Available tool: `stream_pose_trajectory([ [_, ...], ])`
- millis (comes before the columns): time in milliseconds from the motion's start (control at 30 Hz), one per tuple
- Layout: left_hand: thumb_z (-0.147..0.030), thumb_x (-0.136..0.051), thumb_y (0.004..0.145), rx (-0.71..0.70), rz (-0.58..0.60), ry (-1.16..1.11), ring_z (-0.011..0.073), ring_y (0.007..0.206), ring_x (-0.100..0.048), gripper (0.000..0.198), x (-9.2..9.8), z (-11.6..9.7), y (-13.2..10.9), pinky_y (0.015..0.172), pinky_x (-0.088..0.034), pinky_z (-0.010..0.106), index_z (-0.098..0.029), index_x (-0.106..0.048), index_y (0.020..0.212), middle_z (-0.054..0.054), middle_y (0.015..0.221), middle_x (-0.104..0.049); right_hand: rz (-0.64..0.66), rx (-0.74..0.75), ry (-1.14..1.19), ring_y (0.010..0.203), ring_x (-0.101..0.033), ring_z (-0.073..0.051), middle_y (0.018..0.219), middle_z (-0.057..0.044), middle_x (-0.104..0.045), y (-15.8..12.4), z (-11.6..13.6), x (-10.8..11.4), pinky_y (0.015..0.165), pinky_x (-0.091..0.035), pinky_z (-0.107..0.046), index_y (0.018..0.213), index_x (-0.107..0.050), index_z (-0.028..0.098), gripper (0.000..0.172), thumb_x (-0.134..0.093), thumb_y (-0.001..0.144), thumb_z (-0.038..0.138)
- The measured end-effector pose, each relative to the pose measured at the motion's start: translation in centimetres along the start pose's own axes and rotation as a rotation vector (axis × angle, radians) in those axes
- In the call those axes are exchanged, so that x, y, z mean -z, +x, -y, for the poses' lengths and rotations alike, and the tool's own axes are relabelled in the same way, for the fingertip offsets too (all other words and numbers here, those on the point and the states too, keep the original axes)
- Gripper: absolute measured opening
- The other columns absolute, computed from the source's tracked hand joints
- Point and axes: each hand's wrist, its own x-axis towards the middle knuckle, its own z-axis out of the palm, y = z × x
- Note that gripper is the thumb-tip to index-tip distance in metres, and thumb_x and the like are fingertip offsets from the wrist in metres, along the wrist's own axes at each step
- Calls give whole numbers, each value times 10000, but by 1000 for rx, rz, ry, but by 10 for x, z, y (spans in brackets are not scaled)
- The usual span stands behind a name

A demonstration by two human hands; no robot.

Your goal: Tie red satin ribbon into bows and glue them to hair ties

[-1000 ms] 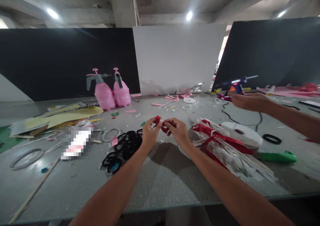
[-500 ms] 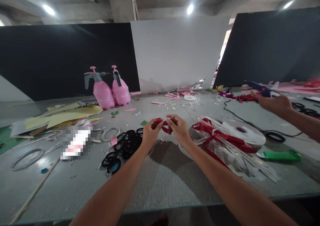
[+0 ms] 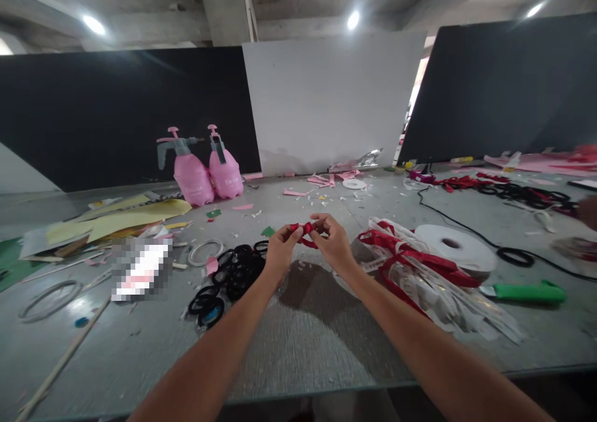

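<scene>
Both of my hands meet over the middle of the table, pinching one short piece of red ribbon (image 3: 307,228). My left hand (image 3: 282,248) grips its left part between thumb and fingertips. With thumb and forefinger, my right hand (image 3: 334,243) holds the right part, and a small loop hangs below between the hands. Left of my left hand lies a pile of black rings (image 3: 237,271), which look like hair ties. To the right of my right hand, red ribbon lengths (image 3: 433,265) lie with clear plastic strips (image 3: 459,307) beside a white spool (image 3: 454,248).
Two pink spray bottles (image 3: 226,172) stand at the back left, near yellow sheets (image 3: 121,217). A green-handled tool (image 3: 529,293) lies at the right, by a black cable (image 3: 471,230). Paper scraps are scattered about. Part of another person's hand (image 3: 588,211) shows at the right edge.
The red ribbon between my fingers is gathered more tightly, while my hands stay almost in place. The other person's hand with the dark blue tool has withdrawn to the right.
</scene>
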Motion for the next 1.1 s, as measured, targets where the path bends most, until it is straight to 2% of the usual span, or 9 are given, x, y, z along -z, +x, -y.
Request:
stream_pose_trajectory([
  [200, -401, -667, 684, 9, 59, 13, 92, 578, -444, 257, -3, -1, -3, 604, -329, 224, -146, -643, 689, -20, 618, -562, -44, 36, -64, 557, -466, -89, 698, 28, -519, -3, 7, -2, 513, -385, -202, 991, -526, 180, 251, -528, 745, 232],
  [333, -431, -657, 687, 61, -9, -31, 95, 596, -474, 286, -4, 5, -2, 611, -352, 225, -153, -647, 755, -5, 682, -594, -84, 50, -82, 594, -482, -99, 737, 18, -523, -6, 7, -3, 527, -403, -203, 923, -513, 190, 186, -537, 742, 222],
  [433, -448, -655, 689, 114, -70, -123, 103, 646, -519, 312, -2, 8, -1, 620, -369, 222, -168, -650, 826, 9, 755, -617, -30, 121, -145, 665, -512, -112, 820, -20, -551, -8, 9, -2, 586, -427, -222, 815, -574, 181, 83, -537, 761, 233],
  [567, -445, -653, 701, 136, -76, -180, 106, 685, -539, 318, 0, 8, 0, 627, -380, 215, -172, -646, 862, 24, 805, -628, 40, 117, -145, 694, -541, -122, 889, -46, -581, -11, 10, -3, 603, -437, -233, 882, -635, 185, 163, -526, 796, 271],
  [733, -442, -644, 709, 89, -62, -90, 104, 657, -525, 301, 1, 8, 1, 617, -379, 219, -164, -644, 825, 18, 759, -620, 68, 83, -66, 698, -556, -118, 886, -37, -591, -11, 5, -6, 582, -431, -219, 909, -653, 191, 190, -539, 793, 288],
  [833, -441, -627, 726, 41, -85, -10, 109, 657, -524, 293, 3, 8, 2, 624, -378, 229, -164, -639, 819, 18, 752, -616, 50, 32, -13, 641, -533, -107, 815, -18, -592, -12, 2, -7, 569, -422, -221, 957, -664, 194, 231, -552, 788, 304],
  [933, -440, -609, 745, 5, -96, 43, 116, 680, -531, 287, 4, 7, 2, 637, -380, 234, -167, -633, 830, 22, 773, -615, 48, -92, 134, 601, -511, -104, 744, 0, -588, -12, 0, -10, 551, -423, -225, 1048, -653, 200, 315, -569, 777, 337],
  [1100, -457, -584, 763, 2, -82, 51, 127, 714, -544, 316, 3, 5, 0, 653, -386, 236, -165, -634, 875, 37, 815, -627, 7, -326, 421, 689, -569, -128, 870, -41, -656, -12, 0, -13, 561, -445, -232, 979, -684, 185, 320, -621, 727, 371],
])
